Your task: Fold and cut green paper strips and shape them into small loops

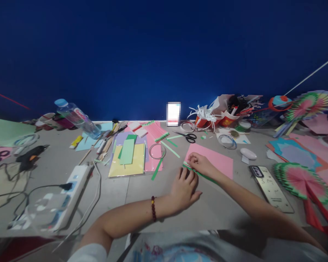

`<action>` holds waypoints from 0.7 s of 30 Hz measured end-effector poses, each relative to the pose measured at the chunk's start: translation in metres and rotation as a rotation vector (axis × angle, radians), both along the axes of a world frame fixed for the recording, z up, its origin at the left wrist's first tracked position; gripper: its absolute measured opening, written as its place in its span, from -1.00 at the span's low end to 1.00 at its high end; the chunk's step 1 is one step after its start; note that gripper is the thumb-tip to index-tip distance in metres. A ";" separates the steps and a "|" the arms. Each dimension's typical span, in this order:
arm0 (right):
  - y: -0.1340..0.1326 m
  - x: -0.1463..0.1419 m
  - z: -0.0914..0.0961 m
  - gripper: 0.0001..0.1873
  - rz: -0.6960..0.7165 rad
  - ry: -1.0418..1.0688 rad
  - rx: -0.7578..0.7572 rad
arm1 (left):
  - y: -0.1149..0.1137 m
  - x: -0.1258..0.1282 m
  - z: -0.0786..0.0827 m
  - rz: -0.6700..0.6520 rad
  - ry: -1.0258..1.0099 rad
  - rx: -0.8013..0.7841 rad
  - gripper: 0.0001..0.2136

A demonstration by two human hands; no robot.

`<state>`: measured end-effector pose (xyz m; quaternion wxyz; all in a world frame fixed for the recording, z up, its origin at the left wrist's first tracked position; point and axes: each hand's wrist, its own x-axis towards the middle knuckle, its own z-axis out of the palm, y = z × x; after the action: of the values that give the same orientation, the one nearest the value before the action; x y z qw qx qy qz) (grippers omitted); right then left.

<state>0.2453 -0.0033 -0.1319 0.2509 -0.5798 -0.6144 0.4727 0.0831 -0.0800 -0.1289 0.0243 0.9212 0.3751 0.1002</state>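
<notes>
A pink sheet of paper point(221, 160) lies on the table in front of me, with a green strip point(206, 177) along its near edge. My left hand point(183, 187), a beaded bracelet at its wrist, rests palm down at the sheet's near left corner, thumb spread away from the fingers. Over that same corner, my right hand point(200, 163) has its fingers curled and pinched together. Something small and white shows by its fingertips, too small to name. Black scissors point(190, 137) lie beyond the sheet, and thin green paper strips point(156, 169) are scattered to its left.
Yellow paper in a clear sleeve point(139, 160), a wire ring point(157, 151) and a power strip point(73, 193) lie to the left. A tilted bottle point(79, 118) stands behind. On the right are a phone point(270, 189), a white mouse-shaped object point(248, 154) and a folded paper fan point(303, 182).
</notes>
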 end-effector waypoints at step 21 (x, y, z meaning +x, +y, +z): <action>-0.002 0.001 -0.002 -0.83 -0.021 -0.007 -0.022 | -0.001 0.001 0.007 0.054 0.156 0.065 -0.42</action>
<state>0.2464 -0.0055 -0.1340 0.2471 -0.5905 -0.6038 0.4749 0.0838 -0.0811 -0.1215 -0.0375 0.9161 0.3971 0.0409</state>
